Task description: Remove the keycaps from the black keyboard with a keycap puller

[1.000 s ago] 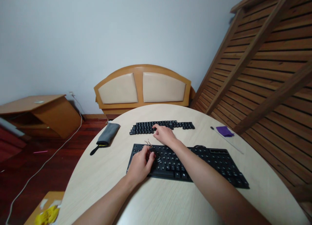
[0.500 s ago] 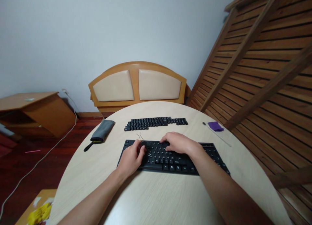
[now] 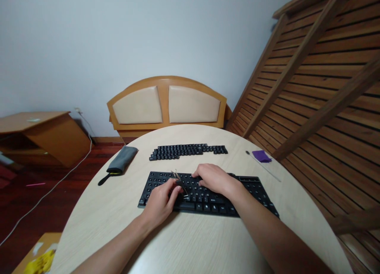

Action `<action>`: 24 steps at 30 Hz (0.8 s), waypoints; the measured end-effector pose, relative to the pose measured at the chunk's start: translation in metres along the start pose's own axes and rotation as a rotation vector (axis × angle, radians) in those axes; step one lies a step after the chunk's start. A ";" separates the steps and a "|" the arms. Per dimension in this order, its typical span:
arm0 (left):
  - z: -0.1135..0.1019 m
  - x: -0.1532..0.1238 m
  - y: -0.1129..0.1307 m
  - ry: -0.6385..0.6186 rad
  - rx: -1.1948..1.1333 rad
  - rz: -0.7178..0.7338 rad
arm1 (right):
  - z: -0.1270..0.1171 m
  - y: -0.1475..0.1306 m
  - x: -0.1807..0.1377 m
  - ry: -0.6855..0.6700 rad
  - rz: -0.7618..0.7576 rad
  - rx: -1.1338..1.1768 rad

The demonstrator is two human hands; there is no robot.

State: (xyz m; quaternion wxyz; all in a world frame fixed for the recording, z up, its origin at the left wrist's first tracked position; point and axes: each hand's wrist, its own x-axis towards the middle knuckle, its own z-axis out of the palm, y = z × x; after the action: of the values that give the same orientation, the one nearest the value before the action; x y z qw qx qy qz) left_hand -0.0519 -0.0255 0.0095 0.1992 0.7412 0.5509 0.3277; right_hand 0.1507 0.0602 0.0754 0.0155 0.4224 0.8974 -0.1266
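Note:
A black keyboard lies on the round table, with many keycaps off its upper rows and caps still on its lower rows. My left hand is closed on a wire keycap puller, whose thin metal prongs stick out on both sides of the fingers, one end over the lower keys. My right hand rests on the upper middle of the keyboard, thumb and fingers apart, nothing visible in it. Behind the keyboard, the removed keycaps stand in rows on the table.
A grey pouch with a black loop lies at the left. To the right are a purple cloth and a thin brush with a dark tip. Beyond the table stand a headboard and a slatted wooden frame.
My left hand and the puller have shifted slightly right relative to the keyboard, with the prongs turned. The keyboard's left end now shows more. My right hand stays in about the same place.

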 end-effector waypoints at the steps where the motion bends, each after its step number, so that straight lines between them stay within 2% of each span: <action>1: 0.000 0.000 0.000 -0.008 -0.005 0.003 | 0.000 -0.001 -0.001 0.001 -0.002 -0.007; 8: -0.002 0.000 0.001 -0.036 -0.021 0.017 | 0.002 -0.001 0.002 0.002 -0.036 -0.035; 12: -0.004 -0.001 0.000 -0.033 0.049 0.080 | 0.005 0.000 0.004 0.011 -0.096 -0.037; 14: -0.006 -0.003 -0.001 -0.041 0.104 0.170 | 0.006 0.000 0.004 0.007 -0.104 -0.044; 17: -0.009 -0.004 -0.003 -0.126 0.158 0.391 | 0.006 -0.002 0.003 0.001 -0.102 -0.049; 19: -0.010 -0.004 -0.003 -0.155 0.178 0.479 | 0.006 -0.003 0.003 -0.002 -0.102 -0.049; 21: -0.011 -0.003 -0.004 -0.118 0.187 0.475 | 0.007 -0.004 0.002 -0.007 -0.102 -0.051; 24: -0.012 -0.001 -0.006 -0.029 0.187 0.396 | 0.006 -0.005 -0.001 -0.019 -0.099 -0.049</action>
State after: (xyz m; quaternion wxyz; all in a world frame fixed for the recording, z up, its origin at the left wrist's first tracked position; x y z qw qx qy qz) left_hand -0.0646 -0.0251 0.0132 0.0692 0.8548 0.4197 0.2974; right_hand 0.1473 0.0546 0.0706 0.0279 0.3757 0.9199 -0.1092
